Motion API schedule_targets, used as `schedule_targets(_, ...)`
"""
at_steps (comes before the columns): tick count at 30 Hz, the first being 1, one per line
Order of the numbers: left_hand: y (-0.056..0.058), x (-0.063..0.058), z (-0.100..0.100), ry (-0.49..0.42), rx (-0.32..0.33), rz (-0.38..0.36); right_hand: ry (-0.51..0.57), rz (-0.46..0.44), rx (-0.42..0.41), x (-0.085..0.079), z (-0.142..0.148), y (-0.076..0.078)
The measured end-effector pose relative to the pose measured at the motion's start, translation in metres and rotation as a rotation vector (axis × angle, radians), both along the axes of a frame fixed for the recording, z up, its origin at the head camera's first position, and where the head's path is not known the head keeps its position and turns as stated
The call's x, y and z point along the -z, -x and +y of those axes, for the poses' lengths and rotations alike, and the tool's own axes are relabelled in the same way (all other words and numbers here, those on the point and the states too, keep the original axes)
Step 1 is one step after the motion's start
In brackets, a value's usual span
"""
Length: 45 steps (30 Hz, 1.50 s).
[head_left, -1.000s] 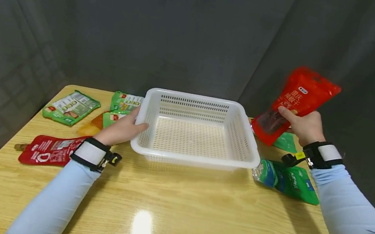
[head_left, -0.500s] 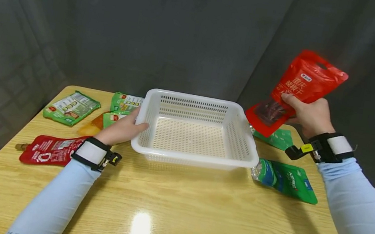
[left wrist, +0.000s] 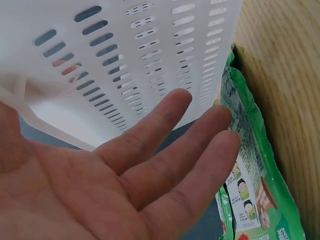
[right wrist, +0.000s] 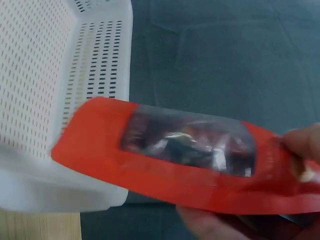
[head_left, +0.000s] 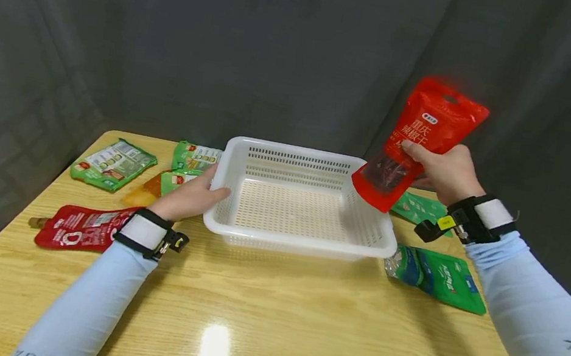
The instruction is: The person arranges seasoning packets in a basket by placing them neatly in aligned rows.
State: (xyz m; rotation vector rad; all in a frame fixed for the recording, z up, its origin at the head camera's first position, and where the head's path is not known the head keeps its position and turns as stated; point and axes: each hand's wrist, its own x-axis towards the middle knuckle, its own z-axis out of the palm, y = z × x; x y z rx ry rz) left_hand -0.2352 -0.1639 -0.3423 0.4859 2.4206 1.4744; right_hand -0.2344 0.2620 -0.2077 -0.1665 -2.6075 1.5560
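A white slotted plastic basket (head_left: 287, 238) stands on the wooden table. My left hand (head_left: 193, 196) holds its left rim, thumb over the edge and fingers along the outer wall. Those fingers (left wrist: 170, 172) look nearly straight in the left wrist view, beside a green food packet (left wrist: 260, 165). My right hand (head_left: 449, 172) pinches a red pouch of dried chilies (head_left: 428, 128), thumb on its printed front. The pouch is tilted in the air, its lower end overlapping the basket's right rim. In the right wrist view the pouch's clear window (right wrist: 187, 142) faces the camera.
Left of the basket lie a green packet (head_left: 114, 165), more green packets (head_left: 197, 157), an orange-yellow pack (head_left: 142, 190) and a red pouch (head_left: 84, 228). To the right are a green pouch (head_left: 450, 279) and another green pack (head_left: 419, 208). A dark curtain (head_left: 304, 51) hangs behind.
The red pouch in my right hand rose slightly, then moved left to the basket's right rim. My left hand has stayed at the basket's left rim.
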Motion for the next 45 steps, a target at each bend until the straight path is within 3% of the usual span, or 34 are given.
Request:
schedule_targets(14,0.004,0.000,0.009,-0.017,0.009,-0.007,-0.102,-0.058,-0.048,0.018,-0.019,0.009)
schedule_targets(25,0.004,0.002,0.010,-0.026,0.015,0.008,-0.324,-0.110,-0.068,0.036,-0.029,0.013)
schedule_targets(38,0.004,0.001,0.010,-0.010,0.006,0.012,-0.270,-0.109,-0.016,0.049,-0.038,0.023)
schedule_targets(45,0.005,0.002,0.010,-0.014,0.005,0.013,-0.358,-0.144,-0.035,0.055,-0.038,0.030)
